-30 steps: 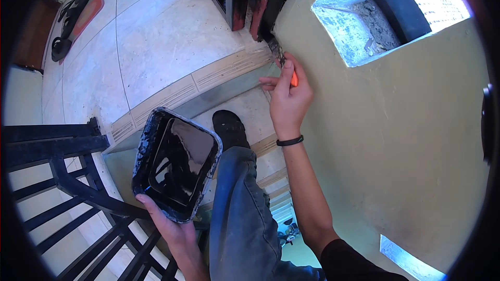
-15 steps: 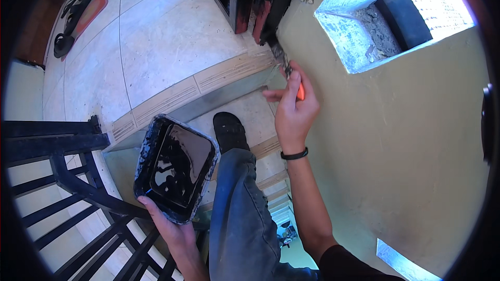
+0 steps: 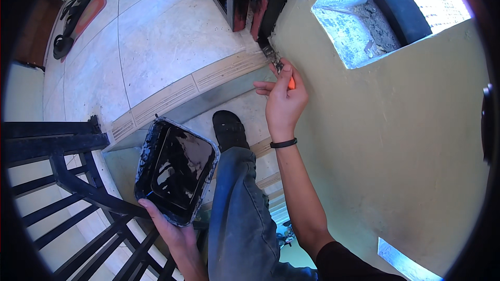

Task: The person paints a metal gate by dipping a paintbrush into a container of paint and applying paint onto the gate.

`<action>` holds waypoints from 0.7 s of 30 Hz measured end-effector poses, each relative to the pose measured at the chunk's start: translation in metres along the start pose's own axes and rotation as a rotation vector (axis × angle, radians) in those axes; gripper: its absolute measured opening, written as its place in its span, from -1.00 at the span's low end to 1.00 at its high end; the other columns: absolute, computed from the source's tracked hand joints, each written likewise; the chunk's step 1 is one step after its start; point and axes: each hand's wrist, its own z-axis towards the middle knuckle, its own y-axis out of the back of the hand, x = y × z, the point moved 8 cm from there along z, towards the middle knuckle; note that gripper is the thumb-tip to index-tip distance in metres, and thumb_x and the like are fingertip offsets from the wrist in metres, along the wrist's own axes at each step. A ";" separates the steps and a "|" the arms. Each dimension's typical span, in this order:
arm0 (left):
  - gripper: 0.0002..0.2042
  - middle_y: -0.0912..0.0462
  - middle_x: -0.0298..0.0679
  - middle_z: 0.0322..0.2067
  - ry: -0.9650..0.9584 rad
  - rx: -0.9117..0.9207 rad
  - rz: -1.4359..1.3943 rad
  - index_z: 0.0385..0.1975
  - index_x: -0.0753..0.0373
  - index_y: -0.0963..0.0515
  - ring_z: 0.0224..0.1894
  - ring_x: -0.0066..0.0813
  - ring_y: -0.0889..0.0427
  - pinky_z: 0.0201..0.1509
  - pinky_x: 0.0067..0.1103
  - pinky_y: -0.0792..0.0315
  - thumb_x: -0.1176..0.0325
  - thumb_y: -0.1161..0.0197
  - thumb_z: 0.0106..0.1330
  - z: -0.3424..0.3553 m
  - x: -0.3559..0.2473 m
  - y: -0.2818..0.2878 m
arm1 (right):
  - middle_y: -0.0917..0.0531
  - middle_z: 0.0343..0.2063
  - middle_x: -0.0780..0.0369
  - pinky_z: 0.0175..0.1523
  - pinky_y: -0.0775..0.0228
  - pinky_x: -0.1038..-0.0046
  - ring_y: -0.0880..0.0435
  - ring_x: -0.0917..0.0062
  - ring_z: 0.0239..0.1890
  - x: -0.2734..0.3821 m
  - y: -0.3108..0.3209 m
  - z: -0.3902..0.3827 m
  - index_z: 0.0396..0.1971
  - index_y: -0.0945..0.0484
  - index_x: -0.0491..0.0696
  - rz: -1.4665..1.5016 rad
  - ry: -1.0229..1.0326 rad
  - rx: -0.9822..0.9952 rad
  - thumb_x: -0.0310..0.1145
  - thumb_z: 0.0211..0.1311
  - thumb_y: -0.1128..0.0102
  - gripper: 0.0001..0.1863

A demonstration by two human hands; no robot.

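With its thumb over the near rim, my left hand (image 3: 174,234) holds up a paint tray (image 3: 177,171) that has glossy black paint in it and smears along its rim. My right hand (image 3: 285,99) pinches a paintbrush (image 3: 276,61) with an orange handle, mostly hidden in the palm. The brush's dark bristles touch the foot of a metal post (image 3: 271,13), close to where it meets the wall. That post is mostly black, with reddish patches low on its left side.
A black railing (image 3: 78,187) runs along the left. My shod foot (image 3: 229,127) stands on a stair step below the tiled landing (image 3: 156,26). The olive wall (image 3: 390,135) on the right has a square opening (image 3: 385,21). Sandals (image 3: 75,15) lie on a mat at the far left.
My right hand has shifted a little left and toward me, with the brush, whose bristles stay at the post's foot. The left hand and tray have hardly moved.
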 end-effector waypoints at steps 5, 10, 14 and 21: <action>-0.29 -0.31 -0.15 0.42 0.009 -0.004 -0.021 0.50 0.05 -0.15 0.41 -0.16 -0.36 0.39 -0.14 -0.39 -0.23 -0.02 0.50 -0.001 -0.002 0.003 | -0.73 -0.09 -0.05 -0.43 -0.61 0.53 -0.81 0.40 -0.46 0.007 0.004 -0.004 0.16 -0.48 -0.31 0.037 0.046 0.014 -0.21 0.63 0.09 -0.55; -0.29 -0.30 -0.16 0.42 0.016 0.038 -0.018 0.50 0.06 -0.15 0.42 -0.15 -0.34 0.41 -0.14 -0.37 -0.23 -0.03 0.49 -0.001 -0.002 0.000 | -0.72 -0.07 -0.08 -0.43 -0.62 0.52 -0.81 0.39 -0.46 0.002 0.002 0.006 0.18 -0.46 -0.32 0.020 0.044 0.016 -0.21 0.63 0.10 -0.54; -0.28 -0.29 -0.15 0.43 -0.015 -0.009 -0.004 0.50 0.08 -0.15 0.42 -0.14 -0.34 0.42 -0.13 -0.36 -0.23 -0.03 0.50 -0.001 -0.007 0.004 | -0.71 -0.08 -0.06 -0.43 -0.62 0.52 -0.81 0.38 -0.45 0.012 0.008 -0.001 0.18 -0.46 -0.33 0.069 0.063 0.032 -0.20 0.64 0.09 -0.53; -0.27 -0.28 -0.15 0.43 -0.002 0.040 -0.012 0.50 0.08 -0.14 0.42 -0.14 -0.34 0.42 -0.13 -0.36 -0.23 -0.03 0.49 0.001 -0.003 0.001 | -0.72 -0.10 -0.04 -0.43 -0.62 0.53 -0.81 0.39 -0.45 0.012 0.008 0.015 0.18 -0.47 -0.31 0.027 0.086 0.057 -0.20 0.63 0.08 -0.54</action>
